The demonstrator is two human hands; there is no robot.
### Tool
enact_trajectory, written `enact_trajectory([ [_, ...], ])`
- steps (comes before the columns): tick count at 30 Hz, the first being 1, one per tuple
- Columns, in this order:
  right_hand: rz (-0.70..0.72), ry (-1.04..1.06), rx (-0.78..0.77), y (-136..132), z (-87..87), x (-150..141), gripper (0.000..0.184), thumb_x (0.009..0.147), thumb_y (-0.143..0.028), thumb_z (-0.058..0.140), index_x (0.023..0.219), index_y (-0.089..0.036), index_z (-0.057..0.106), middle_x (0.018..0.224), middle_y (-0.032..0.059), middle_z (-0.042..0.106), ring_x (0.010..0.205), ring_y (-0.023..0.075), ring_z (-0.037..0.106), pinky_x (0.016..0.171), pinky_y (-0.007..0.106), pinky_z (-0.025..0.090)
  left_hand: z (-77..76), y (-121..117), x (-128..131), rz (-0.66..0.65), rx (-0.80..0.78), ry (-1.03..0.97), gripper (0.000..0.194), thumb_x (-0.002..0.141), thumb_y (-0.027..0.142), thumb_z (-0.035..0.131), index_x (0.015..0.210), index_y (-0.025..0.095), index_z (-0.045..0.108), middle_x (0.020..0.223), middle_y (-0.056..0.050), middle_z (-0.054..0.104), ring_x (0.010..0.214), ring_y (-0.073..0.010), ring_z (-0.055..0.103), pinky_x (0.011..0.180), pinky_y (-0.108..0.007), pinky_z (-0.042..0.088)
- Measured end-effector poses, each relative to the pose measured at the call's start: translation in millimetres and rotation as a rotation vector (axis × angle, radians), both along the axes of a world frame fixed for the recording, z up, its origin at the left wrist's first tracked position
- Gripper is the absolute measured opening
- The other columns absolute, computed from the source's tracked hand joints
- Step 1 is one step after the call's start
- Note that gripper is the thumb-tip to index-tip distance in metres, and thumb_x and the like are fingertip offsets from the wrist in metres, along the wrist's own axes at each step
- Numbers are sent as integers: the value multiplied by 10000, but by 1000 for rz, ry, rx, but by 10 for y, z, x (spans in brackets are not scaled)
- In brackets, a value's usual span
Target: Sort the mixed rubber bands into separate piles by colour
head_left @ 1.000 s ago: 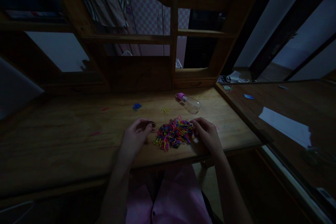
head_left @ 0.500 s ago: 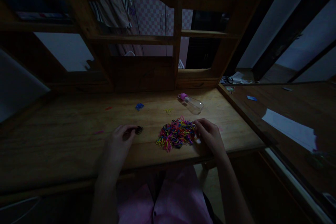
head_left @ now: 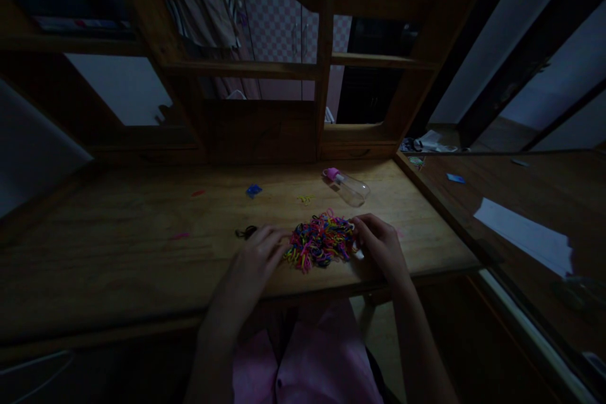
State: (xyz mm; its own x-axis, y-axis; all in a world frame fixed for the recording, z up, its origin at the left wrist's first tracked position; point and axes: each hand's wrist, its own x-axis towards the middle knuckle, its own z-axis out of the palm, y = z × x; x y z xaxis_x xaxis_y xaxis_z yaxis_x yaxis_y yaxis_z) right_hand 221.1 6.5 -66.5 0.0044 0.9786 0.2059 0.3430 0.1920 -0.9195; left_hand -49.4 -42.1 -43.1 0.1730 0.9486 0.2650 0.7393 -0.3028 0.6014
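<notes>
A heap of small multicoloured rubber bands lies near the front edge of the wooden desk. Reaching in from the left, my left hand has its fingers stretched out, the tips at the heap's left edge, and nothing shows in them. A small black bunch of bands rests just beyond its knuckles. On the heap's right side, my right hand is closed in a pinch; a whitish bit shows at the fingertips, too small to name. Behind the heap are some yellow bands and a blue cluster.
A clear bottle with a pink cap lies on its side behind the heap. Red bands and pink bands lie to the left. A wooden shelf frame rises at the back. White paper lies on the right-hand surface.
My left hand has moved right, from the black bunch to the heap's left edge, letting go of the black bands. My right hand stays at the heap's right side.
</notes>
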Motion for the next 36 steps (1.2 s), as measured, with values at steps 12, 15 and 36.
enact_trajectory([
  [12, -13, -25, -6, -1, 1, 3, 334, 906, -492, 556, 869, -188, 689, 643, 7, 614, 580, 153, 569, 529, 246, 408, 71, -160, 456, -165, -62, -51, 178, 932, 158, 539, 1054, 246, 634, 1092, -17, 588, 1019, -174, 585, 918, -332, 500],
  [15, -8, -19, -8, 1, -11, 4, 333, 904, -494, 556, 884, -189, 689, 672, 15, 629, 590, 157, 572, 532, 251, 412, -20, -128, 520, -140, -13, 9, 114, 916, 177, 577, 1004, 231, 625, 1069, -26, 583, 1006, -197, 572, 902, -364, 501],
  [36, -1, -7, -12, -13, 15, 4, 306, 908, -468, 563, 882, -187, 682, 691, 10, 632, 608, 151, 569, 552, 246, 413, -138, -18, 467, -80, 118, 43, 34, 920, 195, 574, 947, 212, 587, 988, -27, 601, 944, -198, 580, 846, -353, 489],
])
